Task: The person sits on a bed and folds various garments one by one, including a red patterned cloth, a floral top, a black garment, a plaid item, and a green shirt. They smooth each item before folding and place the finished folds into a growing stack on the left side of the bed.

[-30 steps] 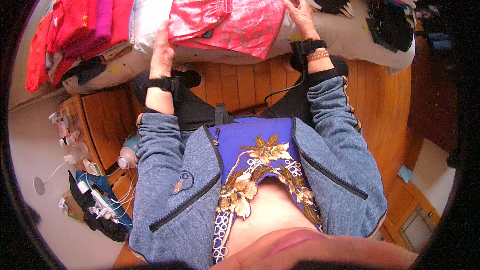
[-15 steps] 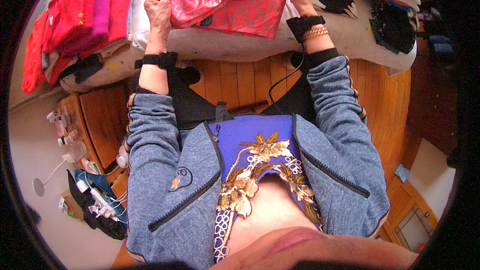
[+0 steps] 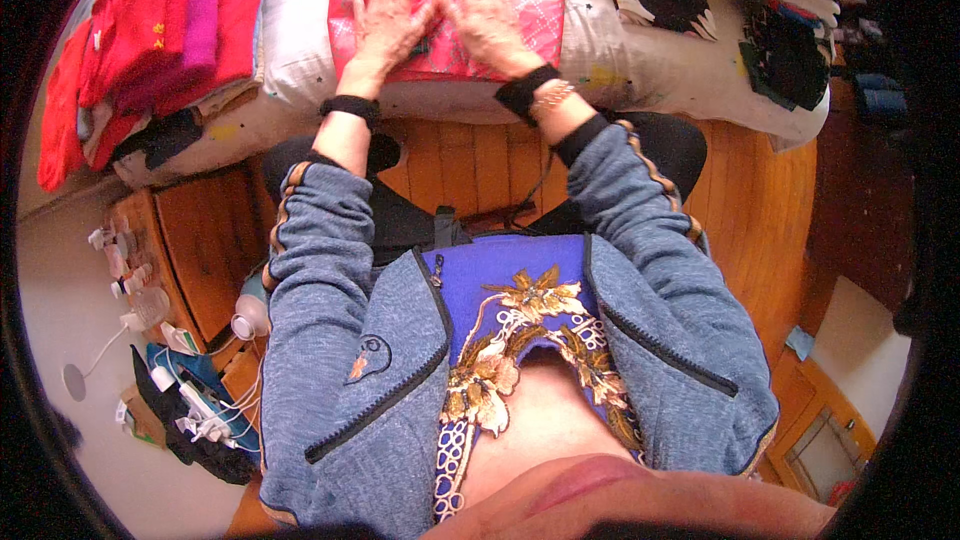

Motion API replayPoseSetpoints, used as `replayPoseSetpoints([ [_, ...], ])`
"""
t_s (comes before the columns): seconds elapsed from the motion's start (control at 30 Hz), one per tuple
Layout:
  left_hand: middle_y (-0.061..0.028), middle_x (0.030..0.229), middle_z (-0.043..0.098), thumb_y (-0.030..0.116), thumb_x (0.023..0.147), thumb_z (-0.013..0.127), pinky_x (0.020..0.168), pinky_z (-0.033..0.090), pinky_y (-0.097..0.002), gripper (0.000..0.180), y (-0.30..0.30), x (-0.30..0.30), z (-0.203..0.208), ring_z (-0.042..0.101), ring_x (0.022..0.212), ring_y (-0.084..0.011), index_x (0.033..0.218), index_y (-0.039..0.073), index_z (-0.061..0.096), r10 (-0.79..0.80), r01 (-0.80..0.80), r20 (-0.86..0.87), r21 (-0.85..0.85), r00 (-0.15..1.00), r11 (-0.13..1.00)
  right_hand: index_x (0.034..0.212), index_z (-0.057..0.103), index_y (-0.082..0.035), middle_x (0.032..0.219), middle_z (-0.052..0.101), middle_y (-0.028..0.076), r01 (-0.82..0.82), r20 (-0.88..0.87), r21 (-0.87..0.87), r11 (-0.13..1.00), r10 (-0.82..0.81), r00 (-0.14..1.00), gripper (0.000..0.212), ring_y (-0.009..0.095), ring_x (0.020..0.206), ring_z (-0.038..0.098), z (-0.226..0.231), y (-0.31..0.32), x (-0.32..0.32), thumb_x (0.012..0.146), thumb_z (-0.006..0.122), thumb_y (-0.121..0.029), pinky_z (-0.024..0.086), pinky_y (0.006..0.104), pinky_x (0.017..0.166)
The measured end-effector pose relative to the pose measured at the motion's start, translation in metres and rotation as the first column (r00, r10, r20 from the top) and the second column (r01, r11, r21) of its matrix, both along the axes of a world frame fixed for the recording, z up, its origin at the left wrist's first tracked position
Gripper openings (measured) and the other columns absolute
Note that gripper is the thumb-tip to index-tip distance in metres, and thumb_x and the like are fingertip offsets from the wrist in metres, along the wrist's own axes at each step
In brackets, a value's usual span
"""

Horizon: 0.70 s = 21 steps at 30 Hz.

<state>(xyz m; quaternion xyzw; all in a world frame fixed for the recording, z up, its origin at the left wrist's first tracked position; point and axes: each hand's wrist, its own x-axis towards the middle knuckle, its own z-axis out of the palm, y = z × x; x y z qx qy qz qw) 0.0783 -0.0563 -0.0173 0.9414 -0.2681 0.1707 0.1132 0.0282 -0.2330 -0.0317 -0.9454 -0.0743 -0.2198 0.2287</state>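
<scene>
A shiny red patterned garment (image 3: pixel 535 0) lies spread on the bed (image 3: pixel 300 20), its far end cut off by the top of the picture. My left hand (image 3: pixel 392 18) rests flat on its left half, fingers stretched out and pointing away from me. Beside it, my right hand (image 3: pixel 488 22) lies on the right half, fingers also extended. The thumbs nearly meet at the middle of the cloth. Neither hand grips anything. What kind of garment it is I cannot tell.
Folded red and purple clothes (image 3: pixel 180 30) are piled on the bed at the left. More dark and coloured clothes (image 3: pixel 680 0) lie at the right. A wooden cabinet (image 3: pixel 205 250) stands low on the left, near a white power strip (image 3: pixel 205 410) with cables.
Both hands have let go of the garment's side edges and moved inward onto it, palms down. The garment now lies flatter and straighter on the bed.
</scene>
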Motion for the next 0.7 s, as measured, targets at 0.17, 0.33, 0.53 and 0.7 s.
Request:
replayPoseSetpoints([
  [0.17,-0.0046,0.160,0.026,0.068,0.089,0.045,0.117,0.009,-0.0585,0.077,-0.007,-0.020,-0.016,0.025,0.146,-0.0303,0.154,0.031,0.025,0.060,-0.059,-0.109,0.014,0.992,0.998,0.144,0.046,-0.015,0.155,0.033,0.016,0.006,-0.023,-0.326,0.945,-0.014,1.000,0.061,0.031,0.145,0.027,-0.007,-0.018,-0.007,0.096,0.040,-0.053,0.010,0.0493,0.119],
  [0.33,-0.0055,0.157,0.032,0.069,0.088,0.047,0.117,0.011,-0.0584,0.077,-0.006,-0.021,-0.017,0.030,0.143,-0.0315,0.152,0.031,0.030,0.060,-0.061,-0.025,-0.008,0.998,0.998,0.145,0.045,-0.018,0.155,0.033,0.015,0.081,0.046,-0.275,0.958,-0.071,0.996,0.059,0.030,0.145,0.027,-0.019,-0.069,-0.015,0.097,0.042,-0.053,0.012,0.0475,0.119],
  [0.53,-0.0052,0.157,0.030,0.064,0.087,0.051,0.117,0.008,-0.0599,0.075,-0.010,-0.024,-0.014,0.025,0.145,-0.0307,0.151,0.029,0.033,0.055,-0.056,-0.077,-0.013,0.996,0.998,0.153,0.031,-0.018,0.160,0.024,0.010,0.150,-0.189,-0.318,0.936,-0.218,0.957,0.064,0.028,0.148,0.021,0.005,-0.111,-0.033,0.099,0.035,-0.053,0.008,0.0463,0.120],
  [0.7,-0.0029,0.158,0.030,0.065,0.088,0.049,0.118,0.007,-0.0577,0.074,-0.012,-0.027,-0.012,0.026,0.145,-0.0293,0.151,0.031,0.032,0.084,-0.084,-0.046,0.009,0.995,0.996,0.154,0.025,-0.017,0.161,0.019,0.013,0.006,-0.258,-0.206,0.978,-0.060,0.964,0.074,0.033,0.148,0.016,0.029,-0.099,-0.011,0.097,0.034,-0.062,0.008,0.0510,0.119],
])
